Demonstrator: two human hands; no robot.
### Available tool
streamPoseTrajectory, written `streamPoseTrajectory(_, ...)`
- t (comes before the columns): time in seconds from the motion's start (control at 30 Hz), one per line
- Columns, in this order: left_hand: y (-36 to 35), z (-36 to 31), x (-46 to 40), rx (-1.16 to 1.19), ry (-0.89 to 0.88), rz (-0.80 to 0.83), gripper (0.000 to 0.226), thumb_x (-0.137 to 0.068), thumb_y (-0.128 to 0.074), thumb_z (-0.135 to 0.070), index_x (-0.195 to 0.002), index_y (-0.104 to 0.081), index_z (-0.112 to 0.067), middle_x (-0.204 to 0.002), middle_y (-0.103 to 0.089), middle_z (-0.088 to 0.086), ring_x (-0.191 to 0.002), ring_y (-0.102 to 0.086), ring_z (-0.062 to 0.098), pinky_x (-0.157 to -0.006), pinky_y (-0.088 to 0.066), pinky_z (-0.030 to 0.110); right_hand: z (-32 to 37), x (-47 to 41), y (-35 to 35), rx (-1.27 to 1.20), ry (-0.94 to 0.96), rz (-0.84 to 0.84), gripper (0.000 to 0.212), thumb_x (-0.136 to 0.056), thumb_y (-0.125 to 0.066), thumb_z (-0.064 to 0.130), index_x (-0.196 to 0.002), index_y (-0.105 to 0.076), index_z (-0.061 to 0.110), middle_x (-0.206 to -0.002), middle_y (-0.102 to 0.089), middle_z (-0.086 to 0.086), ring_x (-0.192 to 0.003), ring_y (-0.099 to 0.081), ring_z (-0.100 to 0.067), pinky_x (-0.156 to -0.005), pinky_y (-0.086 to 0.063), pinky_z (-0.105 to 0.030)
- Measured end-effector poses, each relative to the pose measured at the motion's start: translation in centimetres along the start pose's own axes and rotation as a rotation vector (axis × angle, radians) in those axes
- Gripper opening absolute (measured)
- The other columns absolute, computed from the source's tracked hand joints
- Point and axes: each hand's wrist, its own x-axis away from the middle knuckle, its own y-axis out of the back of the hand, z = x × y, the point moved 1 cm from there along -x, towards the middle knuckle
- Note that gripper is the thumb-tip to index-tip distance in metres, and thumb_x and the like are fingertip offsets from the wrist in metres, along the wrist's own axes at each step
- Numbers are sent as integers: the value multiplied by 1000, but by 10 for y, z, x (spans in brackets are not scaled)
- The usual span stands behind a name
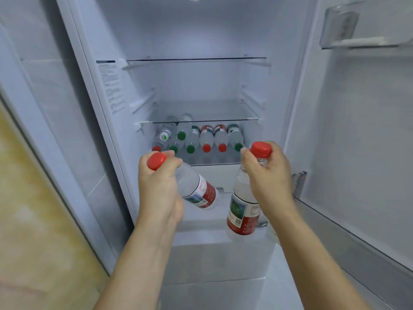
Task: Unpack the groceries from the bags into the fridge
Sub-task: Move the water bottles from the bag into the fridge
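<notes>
While our left hand and right hand each grip a clear plastic red-capped water bottle, we should lay them caps outward beside the row of lying bottles.

I cannot read any text here. The red labels on the bottle in my left hand and the bottle in my right hand carry only blurred print. The sticker on the fridge's left inner wall is also too blurred.

Both hands raised, fingers curled in grip.
</notes>
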Motion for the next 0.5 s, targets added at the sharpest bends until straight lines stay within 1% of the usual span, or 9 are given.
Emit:
streamPoseTrajectory(0.07,-6,7,-24,-10,-36,15,24,-66,-66,-10,-80,-57,-27,-92,-64,-6,-88,-56,17,-81,-42,39,-8,-18,-17,4,-4,-3,14,-91,-62,35,-82,-53,30,-77,-57,10,-67,-53,0,-63,-41,-19)
streamPoseTrajectory(0.1,-10,12,-36,-7,-62,25,24,-65,-65,-10,-80,-55,-27,-93,-64,-6,-89,-56,16,-81,-42,37,-13,-28,-26,7,-3,-11,14,-91,-62,35,-82,-53,29,-77,-58,10,-68,-54,-1,-64,-42,-19)
streamPoseTrajectory(0.2,-23,27,-73,30,-143,88,26,-73,-64,-4,-82,-52,-25,-87,-61,-9,-79,-56,6,-76,-44,26,-26,-54,-48,8,-2,-62,15,-89,-65,33,-81,-53,30,-77,-59,11,-67,-55,3,-63,-40,-17)
streamPoseTrajectory(0.23,-27,32,-85,35,-184,106,25,-74,-63,-4,-83,-52,-24,-85,-60,-12,-75,-55,5,-74,-44,25,-30,-62,-55,4,2,-79,16,-89,-65,32,-80,-52,31,-76,-59,11,-66,-54,5,-62,-40,-16)
streamPoseTrajectory(0.3,-36,46,-108,4,-267,148,24,-74,-62,-7,-86,-51,-26,-86,-58,-18,-76,-53,4,-77,-43,23,-37,-77,-67,16,8,-97,17,-89,-65,30,-79,-51,31,-73,-59,13,-65,-54,9,-61,-40,-13)
streamPoseTrajectory(0.37,-42,55,-119,-78,-382,201,26,-77,-61,-8,-89,-50,-28,-91,-57,-21,-80,-52,3,-79,-42,20,-39,-85,-72,8,21,-102,18,-91,-64,26,-79,-50,29,-67,-62,22,-64,-54,14,-57,-39,-5)
streamPoseTrajectory(0.4,-47,60,-126,-117,-441,228,27,-79,-61,-6,-90,-49,-28,-95,-57,-18,-83,-52,4,-81,-41,19,-42,-92,-76,8,24,-115,18,-91,-64,23,-79,-50,27,-64,-61,29,-62,-54,16,-56,-39,-3)
streamPoseTrajectory(0.43,-52,66,-134,-156,-501,252,27,-80,-61,-4,-91,-48,-25,-98,-55,-12,-87,-52,5,-84,-40,18,-45,-99,-79,10,26,-133,19,-91,-64,21,-79,-50,26,-63,-61,28,-61,-54,16,-56,-38,-2)
streamPoseTrajectory(0.5,-61,80,-153,-258,-626,282,28,-80,-62,3,-91,-46,-17,-100,-51,1,-93,-51,13,-87,-38,20,-52,-111,-87,11,20,-157,19,-91,-65,22,-78,-51,25,-63,-59,16,-59,-54,14,-55,-38,-2)
